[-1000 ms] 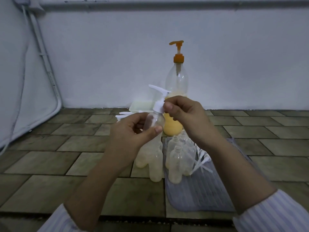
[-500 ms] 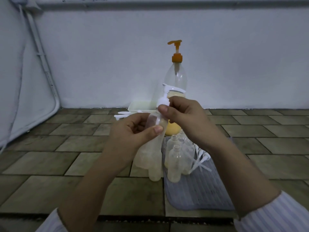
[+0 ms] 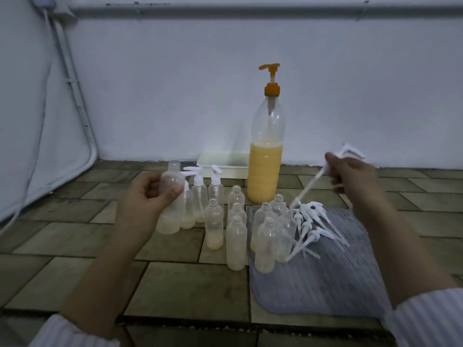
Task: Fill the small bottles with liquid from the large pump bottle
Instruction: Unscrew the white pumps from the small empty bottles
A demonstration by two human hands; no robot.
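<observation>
A pale wall rises behind a surface of brown tiles (image 3: 175,279), which I take for a floor rather than a counter, though I cannot be sure. The large pump bottle (image 3: 265,171), about half full of yellow-orange liquid under its orange pump head, stands upright near the wall, just beside a shallow white tray (image 3: 220,163). A second ago both my hands met at one small bottle, the right twisting its white pump top; now they have parted. My left hand (image 3: 147,196) grips the small clear bottle (image 3: 170,196) round its body, its neck bare and open, while my right hand (image 3: 350,179) pinches the removed pump top (image 3: 325,171), its dip tube slanting down toward the pile of loose white pump tops (image 3: 310,221) on the grey ribbed mat (image 3: 325,279). I judge the bottle in my hand is now ready to go under the big pump's spout, once I put the top down. Between my hands stand the other small bottles (image 3: 236,242), some capped at the back, most open, several with a little pale liquid at the bottom. The pump top in my right hand is blurred, so I cannot see exactly how my fingers lie on it, and my sleeves are cut off at the lower edge.
</observation>
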